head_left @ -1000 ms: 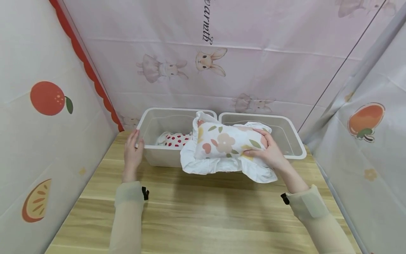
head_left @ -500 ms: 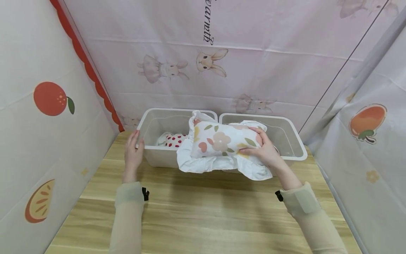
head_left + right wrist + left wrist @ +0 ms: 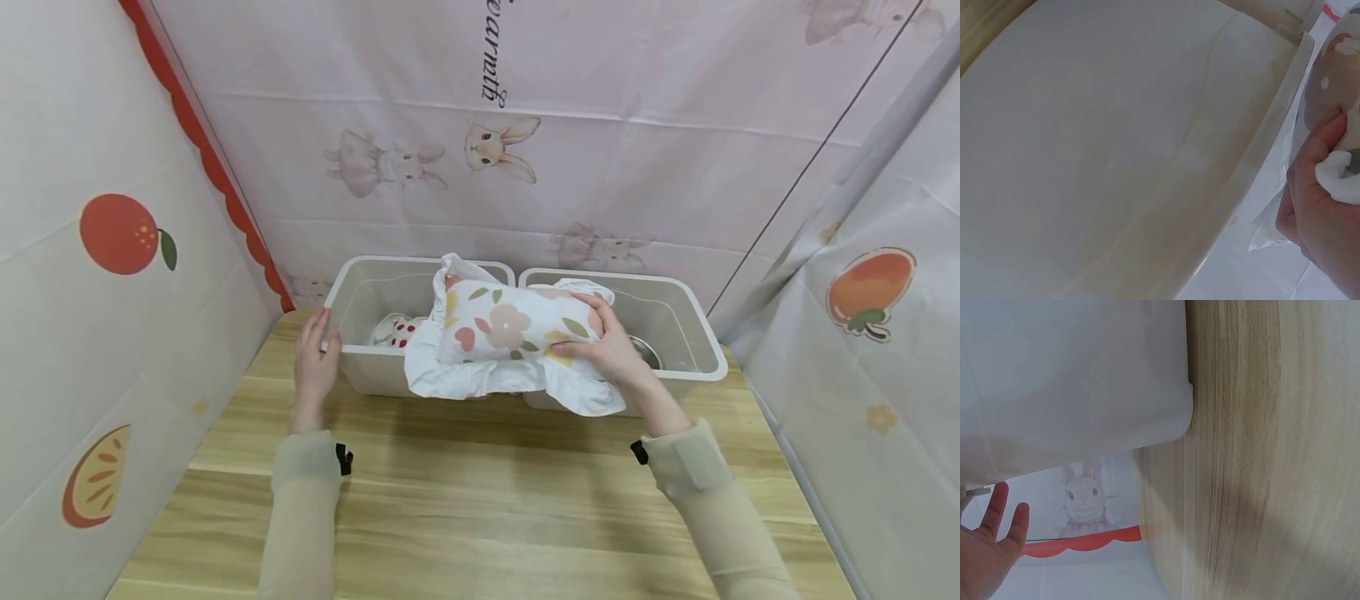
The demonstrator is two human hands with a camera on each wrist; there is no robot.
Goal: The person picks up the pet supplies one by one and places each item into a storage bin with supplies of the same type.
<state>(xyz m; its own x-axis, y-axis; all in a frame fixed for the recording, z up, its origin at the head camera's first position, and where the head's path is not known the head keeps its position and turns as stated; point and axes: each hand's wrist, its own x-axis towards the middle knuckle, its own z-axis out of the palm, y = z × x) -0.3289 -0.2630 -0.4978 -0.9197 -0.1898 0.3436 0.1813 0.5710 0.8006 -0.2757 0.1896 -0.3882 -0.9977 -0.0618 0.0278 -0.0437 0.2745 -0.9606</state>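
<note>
My right hand (image 3: 607, 354) grips the right end of a small white pillow (image 3: 504, 329) with a ruffled edge and flower print. It hangs across the fronts of two bins, hiding their adjoining corners. In the right wrist view, bent fingers press into the pillow (image 3: 1329, 94). My left hand (image 3: 315, 367) touches the front left corner of the left bin (image 3: 375, 375), and the left wrist view shows fingers (image 3: 1019, 522) extended along its outer wall. Inside that bin, a white item with red dots (image 3: 399, 333) is partly covered by the pillow.
The right bin (image 3: 693, 329) stands beside the left one and contains a round, shiny metal-looking item (image 3: 645, 352), partly hidden by my right hand. Both bins are on a wooden table (image 3: 480, 500). Printed cloth (image 3: 637, 167) hangs behind and at both sides.
My right hand has carried the pillow leftward and slightly up, covering more of the red-dotted item and uncovering the metal-looking item. The left hand stays at the bin's corner.
</note>
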